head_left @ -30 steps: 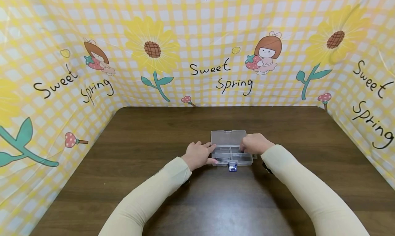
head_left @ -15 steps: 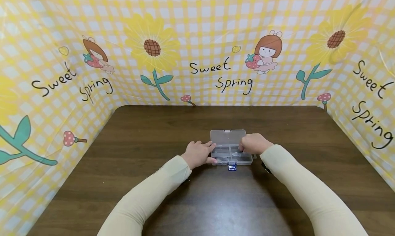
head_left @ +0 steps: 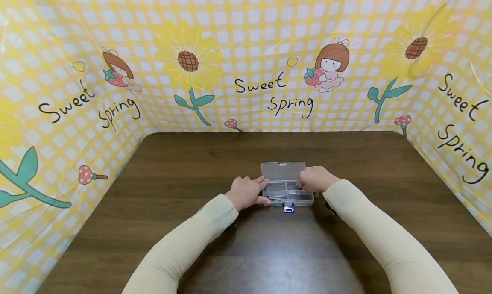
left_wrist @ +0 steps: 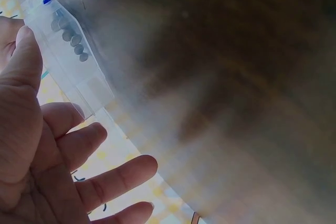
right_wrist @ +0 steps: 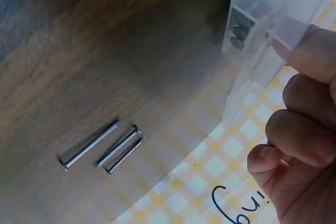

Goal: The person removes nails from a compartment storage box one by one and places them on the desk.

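1. Yellow-checked cloth (head_left: pixel 215 12), printed with sunflowers and "Sweet Spring", rises behind and along both flanks of the table.
2. Dark wood-grain tabletop (head_left: pixel 184 157). It has a sheen, so I'd guess a light box could skid if nudged.
3. Two cream sleeves reach in; the right sleeve (head_left: pixel 369 217) ends near the box, and a careless swing of it might knock things askew.
4. Clear plastic compartment box (head_left: pixel 303 203), open on the tabletop between the two hands.
5. Left hand (head_left: pixel 246 193) holds the box's left end between thumb and index finger, its other fingers loosely extended. Should that hold slacken, a push from the right could turn the box.
6. Right hand (head_left: pixel 316 179), fingers bent, dips into the back-right compartment — whether its fingertips pinch anything, I can't tell.
7. Lid (head_left: pixel 282 171), open on the far side, right beside the knuckles; a bump could flip it onto them.
8. Blue latch (head_left: pixel 288 207), unfastened at the front edge.
9. Three steel nails (right_wrist: pixel 116 146) on the tabletop, apart from the box. A brushing wrist could roll them away.
10. Slim nails (head_left: pixel 276 198) in the front-left compartment, with flat nail heads (right_wrist: pixel 237 42) showing at the right end — tipping the box would probably mix or spill them.
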Demonstrator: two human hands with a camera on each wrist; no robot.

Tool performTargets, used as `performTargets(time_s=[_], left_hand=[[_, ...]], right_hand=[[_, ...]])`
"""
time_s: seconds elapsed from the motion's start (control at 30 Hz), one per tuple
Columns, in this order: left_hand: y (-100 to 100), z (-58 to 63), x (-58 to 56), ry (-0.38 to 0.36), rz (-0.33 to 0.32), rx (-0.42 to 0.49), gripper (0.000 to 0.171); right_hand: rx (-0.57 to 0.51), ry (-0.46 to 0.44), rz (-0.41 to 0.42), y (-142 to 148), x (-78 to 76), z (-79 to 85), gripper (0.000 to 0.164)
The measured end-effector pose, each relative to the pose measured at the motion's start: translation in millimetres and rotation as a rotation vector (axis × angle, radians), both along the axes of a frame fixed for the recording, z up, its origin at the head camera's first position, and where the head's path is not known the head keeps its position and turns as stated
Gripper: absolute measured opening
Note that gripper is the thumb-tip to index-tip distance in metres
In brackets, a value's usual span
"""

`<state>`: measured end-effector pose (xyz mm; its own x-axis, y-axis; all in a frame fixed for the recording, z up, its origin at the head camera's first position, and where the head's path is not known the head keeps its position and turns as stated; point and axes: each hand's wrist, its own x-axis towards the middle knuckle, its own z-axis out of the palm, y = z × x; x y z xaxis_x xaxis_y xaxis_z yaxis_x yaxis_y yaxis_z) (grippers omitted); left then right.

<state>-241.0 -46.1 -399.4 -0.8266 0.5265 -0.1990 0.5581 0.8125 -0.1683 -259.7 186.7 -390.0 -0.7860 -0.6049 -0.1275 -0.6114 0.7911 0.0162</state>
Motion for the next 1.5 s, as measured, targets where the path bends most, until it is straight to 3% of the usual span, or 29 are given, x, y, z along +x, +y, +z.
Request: performTargets(time_s=[0.2,0.23,0.4,0.43,0.47,0.9,1.5], left_hand=[[2,3.2,-0.1,-0.017,0.010,-0.003,0.072],[1,-5.1,-5.0,0.001,-0.004,0.007,0.074],[2,-6.4,-5.7,0.004,-0.007,-0.005,0.075],[2,-7.6,-6.2,0.006,-0.010,-0.003,0.075],[3,0.6,-1.2,-0.007,0.001,-0.013,0.073],[2,5.0,1.3,0.020,-0.017,-0.012,0.073],[3,4.3,0.9,-0.005,-0.007,-0.005,0.074]], right_hand=[[-0.010,-0.005,0.005,1,0.0,1.0,0.026],[-0.012,-0.006,0.006,1,-0.1,0.8,0.027],[-0.016,-0.010,0.007,3,0.5,-0.3,0.028],[-0.015,-0.010,0.006,3,0.6,-0.5,0.027],[-0.014,-0.009,0.004,3,0.7,-0.5,0.027],[-0.042,-0.060,-0.051,6,2.2,8.3,0.008],[-0.079,-0.012,-0.094,52,4.4,21.1,0.006]])
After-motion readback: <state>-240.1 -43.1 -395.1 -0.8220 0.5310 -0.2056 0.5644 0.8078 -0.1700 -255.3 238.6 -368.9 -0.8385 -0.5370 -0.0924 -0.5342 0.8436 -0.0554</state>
